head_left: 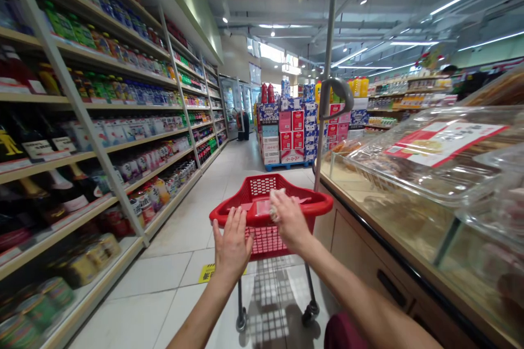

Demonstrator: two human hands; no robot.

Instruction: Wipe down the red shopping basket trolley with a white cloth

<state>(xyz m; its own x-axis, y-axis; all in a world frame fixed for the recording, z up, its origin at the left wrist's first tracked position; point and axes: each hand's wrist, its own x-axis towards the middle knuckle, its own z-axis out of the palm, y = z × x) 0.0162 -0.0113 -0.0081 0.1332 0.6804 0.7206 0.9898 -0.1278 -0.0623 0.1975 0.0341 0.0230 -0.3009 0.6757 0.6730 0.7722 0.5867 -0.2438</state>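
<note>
A red plastic shopping cart (268, 248) stands directly in front of me, its thick red handle (317, 208) facing me. My left hand (233, 242) is closed on the left part of this handle, fingers laid over the top and thumb on the near side. In my right hand (291, 223) is a crumpled whitish cloth (276, 202), pressed on the handle right of its middle. The closed fingers partly cover the cloth. Between the hands, a clear label cover (262, 207) shows on the handle. The cart's basket looks mostly hidden behind the handle.
Shelves of bottles and cans (135, 103) line the left side. A counter (360, 245) with clear plastic food boxes (434, 147) runs close on the right, beside a grey pole (327, 38). Stacked cartons (290, 136) stand ahead on a blue pallet (289, 165). Tiled floor (164, 278) lies below.
</note>
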